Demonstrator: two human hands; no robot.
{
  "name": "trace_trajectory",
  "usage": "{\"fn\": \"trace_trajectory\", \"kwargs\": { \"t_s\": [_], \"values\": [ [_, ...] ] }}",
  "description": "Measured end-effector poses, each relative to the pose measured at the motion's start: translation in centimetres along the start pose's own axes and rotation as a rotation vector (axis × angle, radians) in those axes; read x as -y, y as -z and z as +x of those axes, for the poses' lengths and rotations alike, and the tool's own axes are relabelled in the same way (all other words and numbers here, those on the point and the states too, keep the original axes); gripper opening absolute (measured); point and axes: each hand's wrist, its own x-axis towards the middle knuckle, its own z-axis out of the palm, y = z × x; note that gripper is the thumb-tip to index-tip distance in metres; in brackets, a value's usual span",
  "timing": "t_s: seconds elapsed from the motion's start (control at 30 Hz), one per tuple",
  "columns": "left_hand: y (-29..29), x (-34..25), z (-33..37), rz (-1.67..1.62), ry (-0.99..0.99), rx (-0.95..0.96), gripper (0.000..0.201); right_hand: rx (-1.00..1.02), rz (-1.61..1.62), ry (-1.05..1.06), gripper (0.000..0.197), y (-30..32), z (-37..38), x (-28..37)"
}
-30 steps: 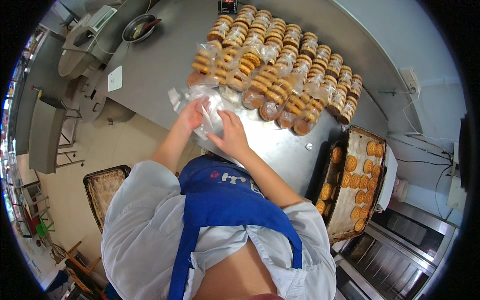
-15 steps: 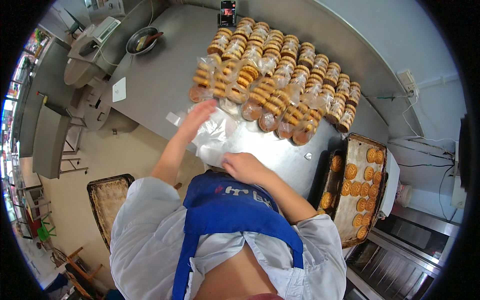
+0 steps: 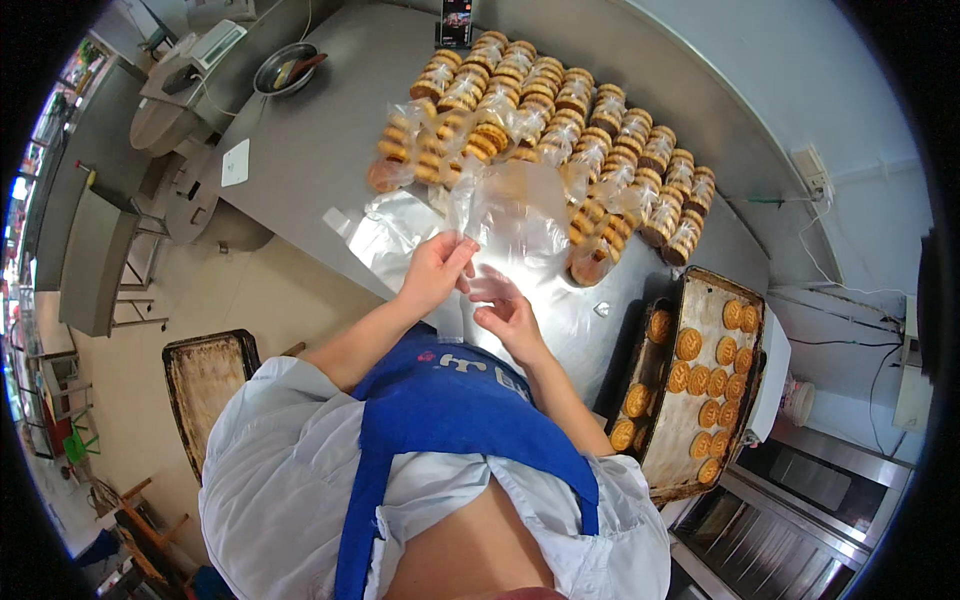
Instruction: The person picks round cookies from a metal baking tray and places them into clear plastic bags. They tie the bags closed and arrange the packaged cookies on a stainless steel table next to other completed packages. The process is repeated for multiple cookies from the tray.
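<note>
A clear plastic bag [image 3: 520,215] is spread upward from between my hands, over the front of the packed cookies. My left hand [image 3: 438,270] pinches its near edge with thumb and fingertips. Close by on the right, my right hand [image 3: 512,318] has curled fingers at the same edge, partly seen through the film; its grip is less plain. More flat clear bags [image 3: 385,240] lie on the steel table to the left of my left hand. Beyond them stand rows of round cookies [image 3: 590,150] stacked in clear bags, some bags with loose tops.
Baking trays [image 3: 690,405] with round patterned cookies overlap at the right. A phone [image 3: 455,22] stands at the back, and a metal bowl [image 3: 287,70] with utensils sits at the far left. A white card-like thing [image 3: 236,163] lies at the table's left edge. Another tray [image 3: 205,370] is lower left.
The clear bag has been lifted and spread out, now covering some cookie packs. My left hand has come down and right; my right hand has moved slightly up and right, its fingers less closed.
</note>
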Motion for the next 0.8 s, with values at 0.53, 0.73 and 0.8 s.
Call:
{"fn": "trace_trajectory", "kwargs": {
  "t_s": [0.53, 0.73, 0.8],
  "values": [
    [3.8, 0.1, -2.8, 0.573, -0.334, -0.187, 0.036, -0.278, -0.12, -0.173, 0.026, -1.7, 2.0, 0.3],
    [1.9, -2.2, -3.4, 0.558, -0.021, 0.439, 0.03, -0.139, 0.073, -0.34, 0.027, -3.1, 1.5, 0.8],
    [3.0, -1.3, -3.1, 0.531, -0.036, 0.449, 0.028, -0.105, 0.017, -0.344, 0.027, -2.3, 1.2, 0.7]
  ]
}}
